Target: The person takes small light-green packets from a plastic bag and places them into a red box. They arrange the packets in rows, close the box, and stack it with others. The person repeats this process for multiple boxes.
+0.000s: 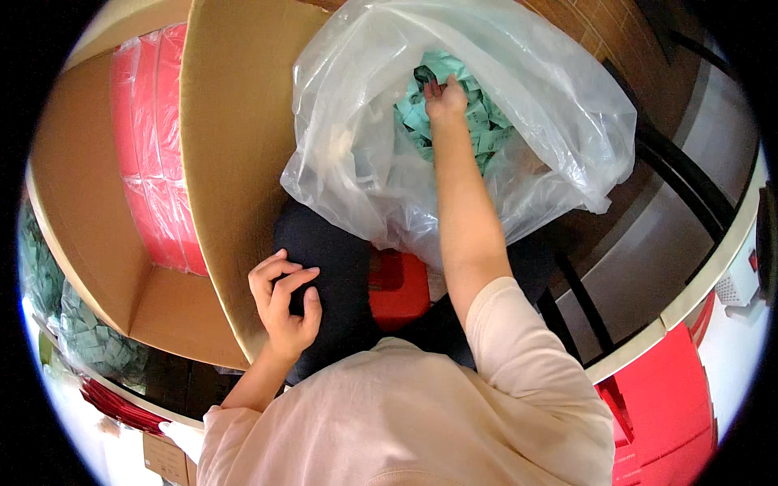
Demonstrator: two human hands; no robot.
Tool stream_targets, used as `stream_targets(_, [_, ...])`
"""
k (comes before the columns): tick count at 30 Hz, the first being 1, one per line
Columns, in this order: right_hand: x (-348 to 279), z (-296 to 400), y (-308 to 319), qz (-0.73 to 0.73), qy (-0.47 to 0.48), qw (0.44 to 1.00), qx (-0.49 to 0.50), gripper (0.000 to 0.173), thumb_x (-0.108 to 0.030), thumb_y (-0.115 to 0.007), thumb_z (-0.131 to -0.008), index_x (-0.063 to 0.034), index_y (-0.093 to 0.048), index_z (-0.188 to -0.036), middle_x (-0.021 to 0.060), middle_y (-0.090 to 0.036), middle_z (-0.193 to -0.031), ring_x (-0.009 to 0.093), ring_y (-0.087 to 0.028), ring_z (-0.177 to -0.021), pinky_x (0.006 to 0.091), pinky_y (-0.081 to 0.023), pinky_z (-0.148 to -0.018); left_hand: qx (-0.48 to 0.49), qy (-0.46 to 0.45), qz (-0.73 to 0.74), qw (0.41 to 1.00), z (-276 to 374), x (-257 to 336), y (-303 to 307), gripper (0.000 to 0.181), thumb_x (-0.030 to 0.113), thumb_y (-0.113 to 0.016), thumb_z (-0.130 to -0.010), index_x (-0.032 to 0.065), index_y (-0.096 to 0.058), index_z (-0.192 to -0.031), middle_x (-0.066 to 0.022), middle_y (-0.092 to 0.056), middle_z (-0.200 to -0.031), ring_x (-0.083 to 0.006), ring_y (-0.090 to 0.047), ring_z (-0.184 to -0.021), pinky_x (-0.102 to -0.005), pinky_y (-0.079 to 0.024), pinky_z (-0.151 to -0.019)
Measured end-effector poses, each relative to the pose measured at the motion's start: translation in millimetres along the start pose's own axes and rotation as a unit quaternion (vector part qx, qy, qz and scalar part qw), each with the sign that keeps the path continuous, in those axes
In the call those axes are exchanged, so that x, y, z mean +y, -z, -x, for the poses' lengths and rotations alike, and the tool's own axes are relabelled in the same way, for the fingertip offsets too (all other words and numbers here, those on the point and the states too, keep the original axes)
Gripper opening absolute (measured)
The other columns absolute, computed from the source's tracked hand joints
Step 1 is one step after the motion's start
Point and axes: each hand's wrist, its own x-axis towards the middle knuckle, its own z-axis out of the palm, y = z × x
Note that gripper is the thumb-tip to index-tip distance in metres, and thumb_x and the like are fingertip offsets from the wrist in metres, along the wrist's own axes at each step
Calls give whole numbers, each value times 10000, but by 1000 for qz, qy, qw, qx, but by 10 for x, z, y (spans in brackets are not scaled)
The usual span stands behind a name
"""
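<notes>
A large translucent plastic bag stands open before me, with many small pale-green packets inside it. My right hand reaches down into the bag, over the packets. Its fingers are beside a small dark piece; whether they grip it is not clear. Above my dark-trousered left thigh, my left hand is empty, its fingers loosely bent and apart. The side of a cardboard box rises just left of that hand.
Inside the cardboard box is a red bundle in clear wrap. A red object shows between my legs. Black metal bars run along the right. More bagged green packets lie far left, and red boxes sit at lower right.
</notes>
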Motion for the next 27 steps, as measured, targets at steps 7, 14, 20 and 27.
stream_targets(7, [-26,33,-162,-81,-36,996,7,299,-251,-415,-967,-4,-472,-1125,146,-510,-1026,271,-526,-880,403,-472,-840,1,-13,16,1000,17,-90,23,193,59,-625,-710,66,-651,-902,-111,-539,-949,-322,-516,-1025,-422,-413,-892])
stream_targets(14, [-43,-148,-367,57,-64,996,2,180,-128,-592,-881,-52,-576,-1044,120,-602,-1016,246,-599,-795,351,-526,-626,9,-31,19,999,-31,-51,12,208,44,-631,-702,73,-656,-906,-104,-547,-950,-321,-531,-1019,-423,-418,-884])
stream_targets(20, [-412,379,-36,84,-19,996,26,186,-35,-580,-854,52,-546,-1015,140,-577,-956,253,-587,-779,363,-551,-647,22,-43,8,999,-37,70,-69,232,13,-626,-703,80,-648,-924,-94,-550,-972,-313,-533,-1048,-416,-407,-906])
stream_targets(27, [-920,2060,967,441,260,859,-22,222,-144,-651,-767,45,-598,-869,100,-623,-811,178,-575,-687,346,-480,-634,27,-103,5,994,1,51,-148,403,91,-674,-760,47,-556,-1143,-135,-554,-1077,-327,-517,-1062,-417,-389,-923])
